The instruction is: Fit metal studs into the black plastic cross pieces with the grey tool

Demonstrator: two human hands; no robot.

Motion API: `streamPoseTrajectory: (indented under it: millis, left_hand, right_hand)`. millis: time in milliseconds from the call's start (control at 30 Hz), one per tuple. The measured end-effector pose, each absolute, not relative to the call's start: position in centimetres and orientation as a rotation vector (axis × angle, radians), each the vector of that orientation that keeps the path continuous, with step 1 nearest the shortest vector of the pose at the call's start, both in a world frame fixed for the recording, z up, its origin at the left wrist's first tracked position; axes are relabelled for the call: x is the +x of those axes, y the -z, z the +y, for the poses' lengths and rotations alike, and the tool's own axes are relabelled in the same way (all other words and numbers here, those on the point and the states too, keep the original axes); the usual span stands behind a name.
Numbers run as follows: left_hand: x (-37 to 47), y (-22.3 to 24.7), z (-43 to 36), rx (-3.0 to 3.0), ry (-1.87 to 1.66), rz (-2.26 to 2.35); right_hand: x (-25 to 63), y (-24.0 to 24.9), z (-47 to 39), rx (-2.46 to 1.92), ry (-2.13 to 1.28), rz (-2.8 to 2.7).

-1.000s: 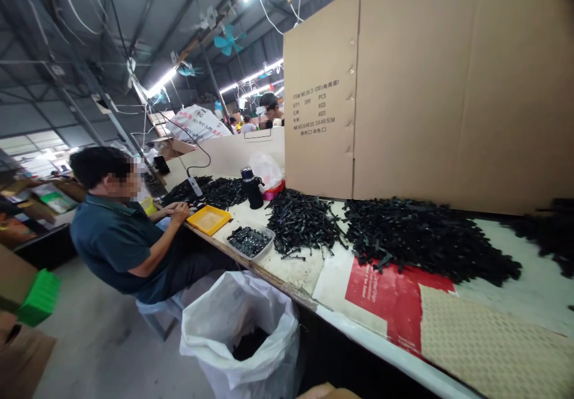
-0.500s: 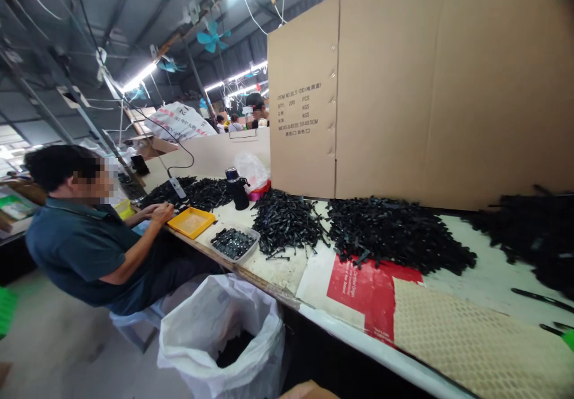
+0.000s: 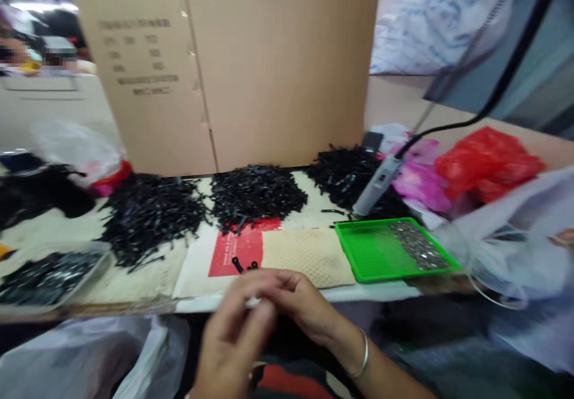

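My left hand (image 3: 240, 327) is blurred, its fingers curled near the table's front edge, with a small pale spot between thumb and fingers that I cannot make out. My right hand (image 3: 305, 303), with a bangle on the wrist, meets it at the fingertips; its fingers are bent together and what they hold is hidden. Small black strips (image 3: 237, 265) lie just beyond the hands on a red and white sheet (image 3: 219, 252). Beside them is a cream textured mat (image 3: 309, 255). A green tray (image 3: 368, 252) with small metal pieces stands to the right.
Piles of black strips (image 3: 258, 195) line the back before a cardboard panel (image 3: 287, 70). A grey corded tool (image 3: 379, 185) hangs over the right pile. A clear tub (image 3: 105, 255) of dark parts and a black bottle (image 3: 67, 189) stand left. Red bag (image 3: 488, 163) at right.
The view has swung right and down. Both hands are now in front of the table, and the green tray and corded tool show; the seated person at left has left the view.
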State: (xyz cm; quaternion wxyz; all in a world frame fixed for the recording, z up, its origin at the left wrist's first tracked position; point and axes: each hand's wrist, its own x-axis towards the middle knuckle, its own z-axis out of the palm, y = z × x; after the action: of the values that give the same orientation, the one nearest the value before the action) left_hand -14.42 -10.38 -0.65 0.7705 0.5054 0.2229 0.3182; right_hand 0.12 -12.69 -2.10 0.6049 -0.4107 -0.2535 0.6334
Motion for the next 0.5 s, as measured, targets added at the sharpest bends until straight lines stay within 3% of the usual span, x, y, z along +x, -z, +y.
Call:
streamPoseTrajectory:
  millis: [167,500]
  left_hand:
    - [-11.1,0.5,-7.7,0.750,-0.853,1.052]
    - [-6.5,1.5,-5.7,0.609,-0.664,0.953]
  right_hand:
    - [2.9,1.5,-13.4,-1.044,-1.298,-0.558]
    - [4.9,2.9,-11.9,-1.053,-1.290,-0.543]
